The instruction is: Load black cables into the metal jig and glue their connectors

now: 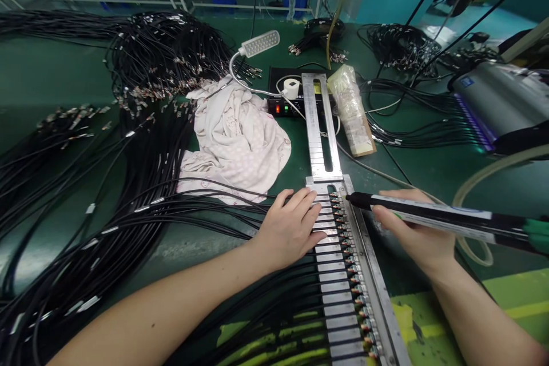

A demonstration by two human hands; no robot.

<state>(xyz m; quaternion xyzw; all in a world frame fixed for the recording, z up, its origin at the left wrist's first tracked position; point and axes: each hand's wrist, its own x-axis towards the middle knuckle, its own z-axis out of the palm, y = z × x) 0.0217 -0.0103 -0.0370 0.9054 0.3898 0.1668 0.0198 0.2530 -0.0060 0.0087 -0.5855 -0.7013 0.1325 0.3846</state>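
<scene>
A long metal fixture (341,303) runs toward me, with a row of black cables (295,293) laid across it and their stripped, metal-tipped ends lined up along its right side. My left hand (288,227) rests on the cables near the fixture's far end, palm down, fingers stretched and slightly apart. My right hand (418,234) is closed around a black pen-shaped tool (433,214) with a white label and a green rear end. The tool's dark tip is beside the farthest cable ends; whether it touches them I cannot tell.
Bundles of black cables (141,166) fill the left side. A crumpled pale cloth (240,137), a bendable lamp (261,44), a black control box (278,107) and a wrapped block (351,111) stand beyond. At right is a grey machine (506,100) glowing violet, with a hose (467,186) nearby.
</scene>
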